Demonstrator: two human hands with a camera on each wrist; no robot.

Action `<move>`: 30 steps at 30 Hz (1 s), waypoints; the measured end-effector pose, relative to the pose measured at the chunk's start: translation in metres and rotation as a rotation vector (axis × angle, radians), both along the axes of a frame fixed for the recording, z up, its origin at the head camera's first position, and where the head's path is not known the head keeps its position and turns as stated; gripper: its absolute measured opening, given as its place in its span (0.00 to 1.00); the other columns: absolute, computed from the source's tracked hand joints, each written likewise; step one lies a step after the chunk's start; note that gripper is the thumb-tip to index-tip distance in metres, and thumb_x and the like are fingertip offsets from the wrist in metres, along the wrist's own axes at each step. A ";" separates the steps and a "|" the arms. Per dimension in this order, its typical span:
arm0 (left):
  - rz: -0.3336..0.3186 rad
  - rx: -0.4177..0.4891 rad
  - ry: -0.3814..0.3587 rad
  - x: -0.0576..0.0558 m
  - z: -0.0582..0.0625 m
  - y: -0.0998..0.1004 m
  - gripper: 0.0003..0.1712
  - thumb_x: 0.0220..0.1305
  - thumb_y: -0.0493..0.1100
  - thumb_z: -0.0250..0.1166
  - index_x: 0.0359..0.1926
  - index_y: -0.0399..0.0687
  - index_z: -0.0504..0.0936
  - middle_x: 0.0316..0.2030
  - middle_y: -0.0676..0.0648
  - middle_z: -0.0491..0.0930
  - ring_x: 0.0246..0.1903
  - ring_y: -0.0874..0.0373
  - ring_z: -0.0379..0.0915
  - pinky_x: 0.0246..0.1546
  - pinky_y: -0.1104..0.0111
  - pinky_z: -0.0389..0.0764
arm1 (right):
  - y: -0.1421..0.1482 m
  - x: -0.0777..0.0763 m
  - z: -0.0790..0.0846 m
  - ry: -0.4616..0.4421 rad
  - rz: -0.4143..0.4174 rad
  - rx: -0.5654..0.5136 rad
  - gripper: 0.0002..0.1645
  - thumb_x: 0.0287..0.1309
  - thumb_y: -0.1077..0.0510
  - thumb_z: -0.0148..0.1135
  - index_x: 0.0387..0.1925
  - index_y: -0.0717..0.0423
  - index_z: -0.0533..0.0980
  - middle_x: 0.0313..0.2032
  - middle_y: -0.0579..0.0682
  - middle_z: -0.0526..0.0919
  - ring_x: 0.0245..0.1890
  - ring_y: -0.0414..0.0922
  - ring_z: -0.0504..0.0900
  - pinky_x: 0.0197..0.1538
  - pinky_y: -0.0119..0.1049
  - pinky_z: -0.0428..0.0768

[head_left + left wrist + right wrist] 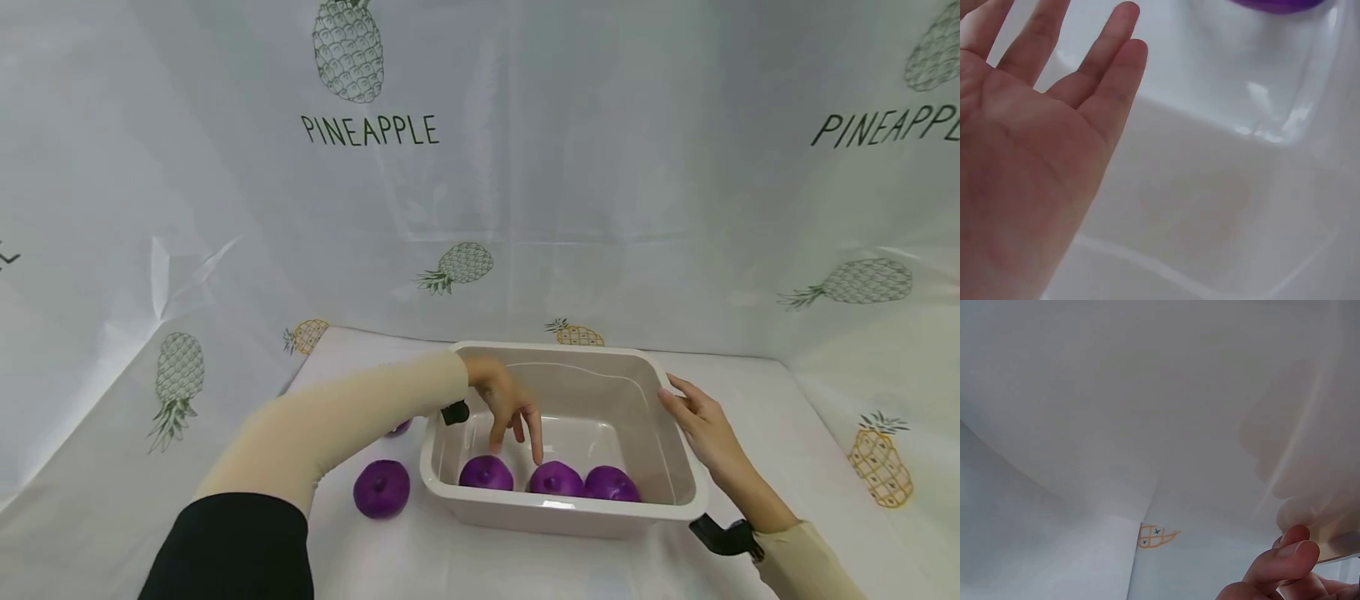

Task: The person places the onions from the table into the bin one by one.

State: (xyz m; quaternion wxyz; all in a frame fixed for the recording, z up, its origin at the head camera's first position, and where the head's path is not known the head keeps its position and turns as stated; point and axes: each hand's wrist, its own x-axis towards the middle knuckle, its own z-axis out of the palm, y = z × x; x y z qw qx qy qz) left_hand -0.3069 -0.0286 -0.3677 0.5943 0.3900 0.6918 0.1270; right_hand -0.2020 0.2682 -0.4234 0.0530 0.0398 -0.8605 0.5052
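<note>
A beige plastic basin stands on the white table. Along its near side lie three round, purple, onion-like things: a left one, a middle one and a right one. My left hand reaches down inside, fingers spread and pointing down, one fingertip right at the middle purple thing. The left wrist view shows the palm with nothing in it. At the basin's right side my right hand grips the rim, thumb on top. Its fingertips bend under the rim outside the wall.
Left of the basin, another purple round thing sits on the table. One more shows partly behind my left forearm. A pineapple-printed sheet hangs behind and around the table.
</note>
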 end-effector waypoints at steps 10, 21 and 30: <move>0.035 0.256 0.183 -0.011 0.047 -0.032 0.27 0.61 0.28 0.69 0.61 0.44 0.81 0.63 0.53 0.75 0.63 0.52 0.71 0.65 0.60 0.69 | -0.001 0.000 0.000 0.010 0.000 0.006 0.33 0.77 0.52 0.48 0.71 0.71 0.58 0.53 0.77 0.77 0.34 0.31 0.82 0.33 0.33 0.84; 0.319 0.572 0.386 -0.024 0.076 -0.109 0.28 0.63 0.40 0.72 0.63 0.46 0.79 0.62 0.51 0.76 0.65 0.46 0.69 0.66 0.56 0.68 | 0.001 0.001 0.000 0.031 -0.004 -0.008 0.32 0.77 0.53 0.48 0.71 0.72 0.59 0.52 0.78 0.76 0.32 0.31 0.82 0.31 0.35 0.85; 0.668 0.663 0.434 -0.021 0.046 -0.177 0.31 0.64 0.41 0.70 0.67 0.46 0.75 0.65 0.47 0.73 0.66 0.48 0.66 0.63 0.57 0.72 | 0.000 0.000 0.000 0.024 0.002 -0.020 0.32 0.77 0.53 0.48 0.71 0.71 0.59 0.51 0.78 0.77 0.32 0.32 0.83 0.31 0.35 0.85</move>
